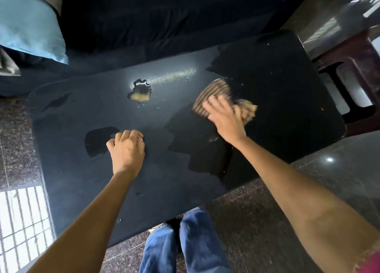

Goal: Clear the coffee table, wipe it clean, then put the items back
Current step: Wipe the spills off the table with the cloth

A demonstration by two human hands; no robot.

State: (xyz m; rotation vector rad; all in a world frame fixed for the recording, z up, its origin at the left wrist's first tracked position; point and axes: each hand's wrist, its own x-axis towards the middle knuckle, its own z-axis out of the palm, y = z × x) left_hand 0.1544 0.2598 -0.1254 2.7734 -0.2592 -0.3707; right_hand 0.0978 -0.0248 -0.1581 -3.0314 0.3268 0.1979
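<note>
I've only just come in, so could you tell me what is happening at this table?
A person is wiping the dark coffee table. The right hand presses a striped cloth flat on the top, which shows wet streaks around it. The left hand rests on the table with fingers curled, holding nothing. A puddle lies unwiped near the middle. No items stand on the table.

Dark tabletop [67, 180] seen from above, streaked with wet patches and a small yellowish puddle [140, 92] near the middle. Right hand [225, 116] pressed flat on a striped cloth [213, 92] toward the far right side, fingers spread over it. Left hand [126, 147] resting on the tabletop with fingers curled, holding nothing. Blue pillow [30, 25] on a dark sofa [164, 15] beyond. Dark red stool [353, 67] at right. Blue jeans [185, 246] below the near edge.
</note>
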